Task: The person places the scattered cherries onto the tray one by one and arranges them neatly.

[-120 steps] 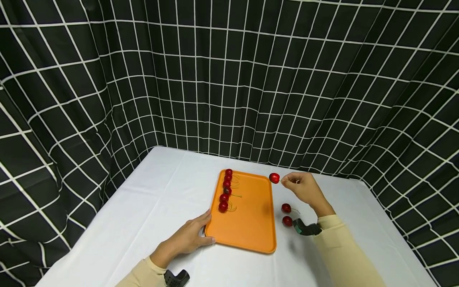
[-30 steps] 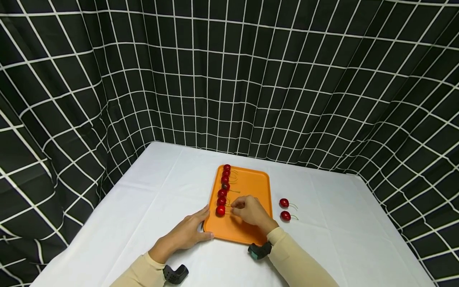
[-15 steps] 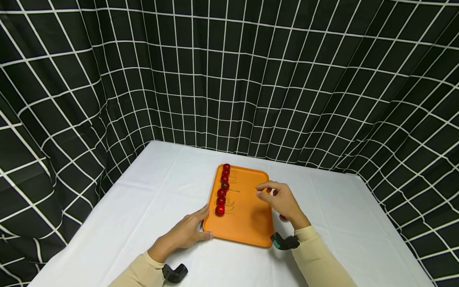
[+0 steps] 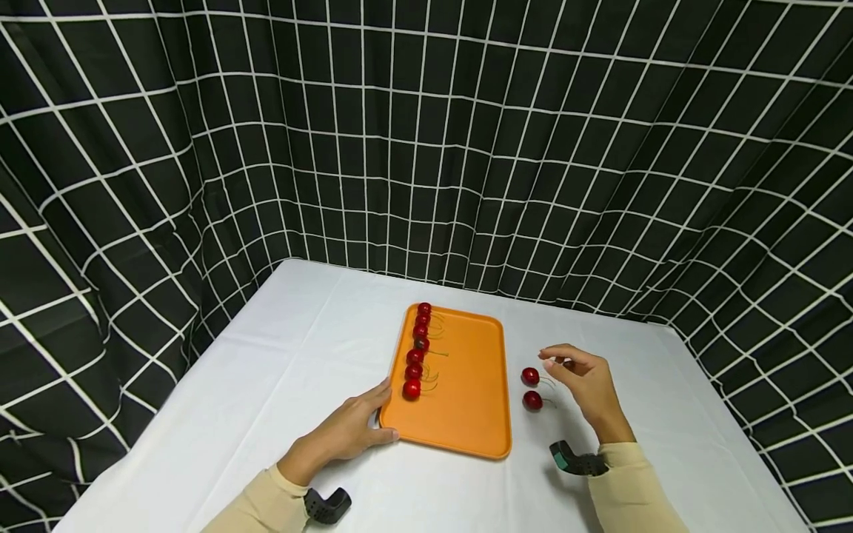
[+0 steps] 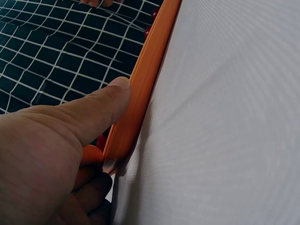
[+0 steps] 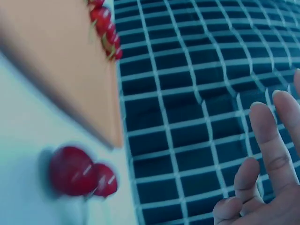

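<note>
On the white-covered table lies an orange tray (image 4: 466,414). Several red cherries form a row (image 4: 415,356) along its left side, their stems pointing right. My left hand (image 4: 343,431) holds the tray's near left corner. In the left wrist view its thumb (image 5: 101,110) presses on the rim, the other fingers bent around the corner. Two cherries lie right of the tray, a farther cherry (image 4: 529,376) and a nearer cherry (image 4: 532,400), both with stems. My right hand (image 4: 588,381) hovers just right of them, holding nothing, its fingers (image 6: 269,140) apart in the right wrist view.
A white cloth (image 4: 286,370) covers the table. Black curtains (image 4: 413,148) with a white grid stand behind it and on both sides. A dark wrist device (image 4: 326,506) sits at the left cuff, another wrist device (image 4: 578,460) at the right one.
My right hand has carried a cherry from the right side onto the tray, let go of it at the row's near end, and moved back right. The left hand stays at the corner.
</note>
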Tool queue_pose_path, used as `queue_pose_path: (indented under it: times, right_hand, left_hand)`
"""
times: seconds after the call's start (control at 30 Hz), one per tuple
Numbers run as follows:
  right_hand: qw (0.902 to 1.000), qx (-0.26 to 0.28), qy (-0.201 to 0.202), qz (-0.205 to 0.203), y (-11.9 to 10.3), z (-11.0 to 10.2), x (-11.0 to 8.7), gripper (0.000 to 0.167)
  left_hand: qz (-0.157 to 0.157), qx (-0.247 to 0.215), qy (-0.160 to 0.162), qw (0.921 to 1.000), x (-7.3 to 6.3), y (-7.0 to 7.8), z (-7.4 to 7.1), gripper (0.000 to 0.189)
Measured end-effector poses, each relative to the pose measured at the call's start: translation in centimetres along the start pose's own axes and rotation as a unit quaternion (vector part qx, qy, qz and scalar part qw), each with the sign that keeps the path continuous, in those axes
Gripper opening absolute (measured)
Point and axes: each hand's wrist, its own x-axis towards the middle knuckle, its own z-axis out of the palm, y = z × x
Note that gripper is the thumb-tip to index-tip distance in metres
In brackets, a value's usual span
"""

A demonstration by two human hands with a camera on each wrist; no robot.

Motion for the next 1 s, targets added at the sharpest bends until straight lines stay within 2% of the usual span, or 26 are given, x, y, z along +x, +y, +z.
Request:
queue_pose_path:
  times: [0.23, 0.43, 0.77, 1.0]
  right_hand:
    - [0.9961, -0.021, 0.049, 0.07, 3.0, -1.5, -1.9, 0.028]
    - [0.9864, -0.088, 0.03, 0.136, 5.3, -1.8, -3.3, 0.033]
    - [0.9769, -0.16, -0.018, 0.141, 6.5, -1.8, -4.4, 0.022]
    - [0.9719, -0.193, -0.035, 0.13, 6.6, -1.0, -4.0, 0.017]
  left_hand:
    - [-0.003, 0.005, 0.001, 1.0, 0.1, 0.2, -0.1, 0.084]
    - [-0.008, 0.004, 0.001, 1.0, 0.1, 0.1, 0.1, 0.085]
    - [-0.02, -0.005, -0.012, 0.9997, 0.0, 0.2, 0.5, 0.085]
    - [-0.013, 0.003, -0.005, 0.9999, 0.1, 0.3, 0.1, 0.085]
